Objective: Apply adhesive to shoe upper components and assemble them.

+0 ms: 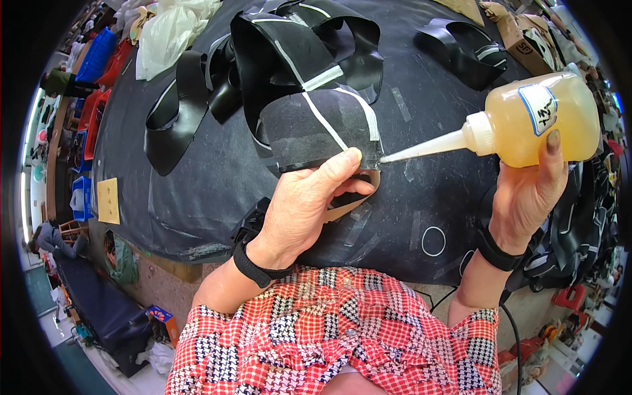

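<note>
At centre frame, the left hand (295,209) pinches a white-striped black panel (289,128); at right, the right hand (526,197) grasps a yellowish squeeze bottle (520,135), its conical nozzle (431,144) reaching the panel's lower-right corner.

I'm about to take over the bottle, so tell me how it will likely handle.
The bottle will likely slosh, since yellowish liquid shows through it. Looking like translucent plastic, it may give when squeezed. Its long, slim nozzle could catch or bend.
</note>
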Tool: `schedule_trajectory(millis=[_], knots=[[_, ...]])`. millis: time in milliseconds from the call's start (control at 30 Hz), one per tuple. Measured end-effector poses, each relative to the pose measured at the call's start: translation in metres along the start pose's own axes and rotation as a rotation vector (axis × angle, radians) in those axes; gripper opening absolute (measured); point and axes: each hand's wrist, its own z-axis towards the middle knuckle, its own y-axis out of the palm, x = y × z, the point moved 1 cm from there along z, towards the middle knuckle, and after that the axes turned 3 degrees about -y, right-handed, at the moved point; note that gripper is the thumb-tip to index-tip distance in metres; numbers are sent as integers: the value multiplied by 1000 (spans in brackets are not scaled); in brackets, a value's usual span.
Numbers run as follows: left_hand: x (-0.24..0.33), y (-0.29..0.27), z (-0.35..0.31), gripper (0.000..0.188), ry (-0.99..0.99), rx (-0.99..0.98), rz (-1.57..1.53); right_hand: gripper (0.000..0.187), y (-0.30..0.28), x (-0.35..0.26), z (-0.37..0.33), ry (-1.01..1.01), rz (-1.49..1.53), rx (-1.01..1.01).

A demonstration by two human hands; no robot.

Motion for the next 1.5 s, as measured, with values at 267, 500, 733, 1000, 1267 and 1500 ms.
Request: schedule_trajectory(millis=[267,500,733,1000,1267,1500], knots=[[0,-2,2,26,20,-17,22,42,-4,-1,2,0,-10,17],[2,0,3,25,13,4,5,44,-8,6,0,22,-11,51],[1,-3,6,25,10,-30,16,42,-5,0,0,42,42,35],[1,0,7,25,16,-7,40,41,-4,9,-1,69,31,44],[1,-2,7,25,0,3,62,44,0,5,4,34,-42,81],[-2,-5,15,23,-5,83,83,71,-14,13,-4,293,-93,-197]])
